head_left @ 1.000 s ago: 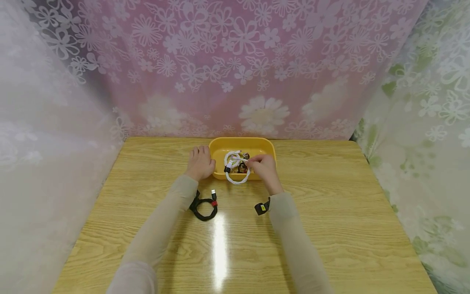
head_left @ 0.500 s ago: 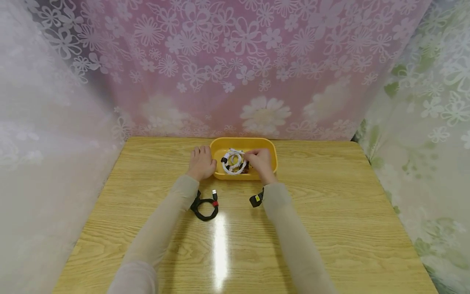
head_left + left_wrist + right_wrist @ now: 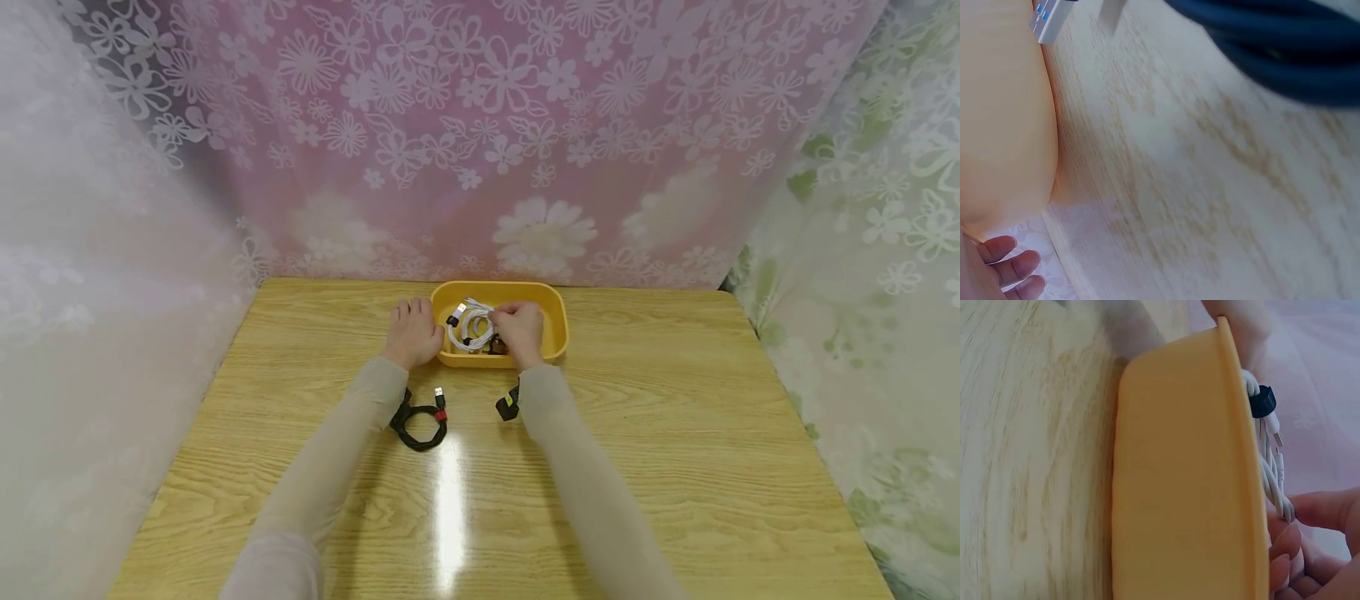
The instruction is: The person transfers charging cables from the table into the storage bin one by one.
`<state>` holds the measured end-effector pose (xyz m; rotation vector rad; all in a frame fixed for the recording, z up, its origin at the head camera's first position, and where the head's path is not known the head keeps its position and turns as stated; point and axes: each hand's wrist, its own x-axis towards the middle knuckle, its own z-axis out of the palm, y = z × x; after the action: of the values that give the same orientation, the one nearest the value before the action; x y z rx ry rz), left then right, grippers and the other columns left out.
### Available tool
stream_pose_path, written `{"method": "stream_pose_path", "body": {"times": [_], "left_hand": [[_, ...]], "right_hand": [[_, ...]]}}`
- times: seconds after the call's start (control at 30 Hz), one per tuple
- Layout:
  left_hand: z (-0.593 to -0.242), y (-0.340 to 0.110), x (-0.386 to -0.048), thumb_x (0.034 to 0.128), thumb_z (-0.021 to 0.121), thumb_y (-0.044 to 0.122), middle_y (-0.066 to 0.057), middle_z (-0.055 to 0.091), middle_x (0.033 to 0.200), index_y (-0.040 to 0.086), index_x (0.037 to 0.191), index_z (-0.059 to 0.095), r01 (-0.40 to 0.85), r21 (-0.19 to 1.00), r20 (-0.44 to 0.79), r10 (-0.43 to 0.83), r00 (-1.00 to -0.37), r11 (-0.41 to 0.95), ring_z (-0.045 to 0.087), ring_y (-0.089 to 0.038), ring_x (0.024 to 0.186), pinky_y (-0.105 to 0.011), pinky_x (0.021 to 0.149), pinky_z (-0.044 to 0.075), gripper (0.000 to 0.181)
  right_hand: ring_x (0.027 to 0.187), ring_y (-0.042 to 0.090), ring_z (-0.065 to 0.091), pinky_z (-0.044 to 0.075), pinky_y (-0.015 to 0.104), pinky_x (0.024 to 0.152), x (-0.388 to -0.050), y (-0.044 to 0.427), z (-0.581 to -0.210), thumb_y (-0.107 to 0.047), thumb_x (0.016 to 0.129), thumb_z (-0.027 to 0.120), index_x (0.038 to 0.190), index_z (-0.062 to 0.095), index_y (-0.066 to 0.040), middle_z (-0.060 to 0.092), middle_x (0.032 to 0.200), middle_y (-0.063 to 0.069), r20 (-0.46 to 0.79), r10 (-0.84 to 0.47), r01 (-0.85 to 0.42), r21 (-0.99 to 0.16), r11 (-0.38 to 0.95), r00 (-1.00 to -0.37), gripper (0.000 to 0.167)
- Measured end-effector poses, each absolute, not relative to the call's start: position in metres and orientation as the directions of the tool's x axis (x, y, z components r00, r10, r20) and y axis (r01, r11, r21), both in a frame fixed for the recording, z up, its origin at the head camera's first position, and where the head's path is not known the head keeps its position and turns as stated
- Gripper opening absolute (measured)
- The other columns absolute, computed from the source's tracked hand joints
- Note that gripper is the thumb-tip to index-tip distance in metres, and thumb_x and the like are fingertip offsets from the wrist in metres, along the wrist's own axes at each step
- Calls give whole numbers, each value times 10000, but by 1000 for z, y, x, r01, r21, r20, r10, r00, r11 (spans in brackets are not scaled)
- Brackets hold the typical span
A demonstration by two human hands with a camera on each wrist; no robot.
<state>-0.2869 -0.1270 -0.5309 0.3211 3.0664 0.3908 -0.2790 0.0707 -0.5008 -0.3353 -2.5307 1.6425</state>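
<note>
A coiled white USB cable (image 3: 452,337) with a black strap is in the yellow plastic bin (image 3: 561,333). My right hand (image 3: 522,327) reaches over the bin's front rim. In the right wrist view, its thumb and fingers pinch the end of the white cable loop (image 3: 1267,456) just above the rim. My left hand (image 3: 411,333) holds the bin's left end. Its thumb lies at the rim, and several fingers (image 3: 1017,267) hang outside the bin. Small dark items (image 3: 497,345) lie beneath the white coils, partly hidden; I cannot tell their kind.
A black USB cable (image 3: 422,448), coiled with a red tie, lies on the wooden table (image 3: 675,467) in front of the bin, near my left sleeve. Flowered curtains (image 3: 540,150) stand behind the table and along both sides.
The white coil, which overhung the bin's front rim, now sits inside and further left. My right hand has moved left along with it. The left hand stays on the bin.
</note>
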Motion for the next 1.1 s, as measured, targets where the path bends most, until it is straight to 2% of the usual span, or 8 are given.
{"method": "stream_pose_path", "body": {"times": [0.27, 0.6, 0.87, 1.1], "left_hand": [[-531, -127, -287, 1008, 363, 261, -201, 420, 1154, 1, 1187, 421, 196, 248, -11, 206, -979, 949, 354, -395, 1119, -498, 987, 267, 321], [-530, -127, -286, 1008, 357, 267, -181, 413, 1110, 22, 1126, 420, 203, 259, -2, 211, -977, 944, 347, -381, 1080, -490, 966, 266, 279], [-531, -127, -286, 1008, 395, 259, -187, 413, 1122, 31, 1089, 418, 207, 254, 13, 211, -977, 945, 355, -383, 1082, -491, 978, 263, 243], [-529, -127, -285, 1011, 391, 254, -175, 400, 1084, 38, 1060, 409, 209, 262, 12, 213, -977, 942, 353, -379, 1064, -489, 969, 261, 223]], "right_hand": [[748, 244, 660, 537, 391, 690, -286, 60, -507, -152, 832, 731, 878, 776, -63, 724, 838, 83, -1, 273, 139, -862, 487, -962, 110], [749, 244, 665, 551, 385, 649, -287, 51, -507, -135, 878, 697, 957, 759, -43, 715, 901, 105, -6, 263, 142, -853, 503, -965, 136], [722, 261, 663, 554, 417, 696, -290, 50, -515, -113, 901, 678, 945, 742, -17, 705, 887, 137, 11, 269, 139, -835, 532, -963, 123], [681, 257, 664, 555, 373, 632, -291, 49, -517, -91, 928, 652, 994, 724, 12, 693, 930, 175, -30, 246, 158, -842, 516, -969, 141]]}}
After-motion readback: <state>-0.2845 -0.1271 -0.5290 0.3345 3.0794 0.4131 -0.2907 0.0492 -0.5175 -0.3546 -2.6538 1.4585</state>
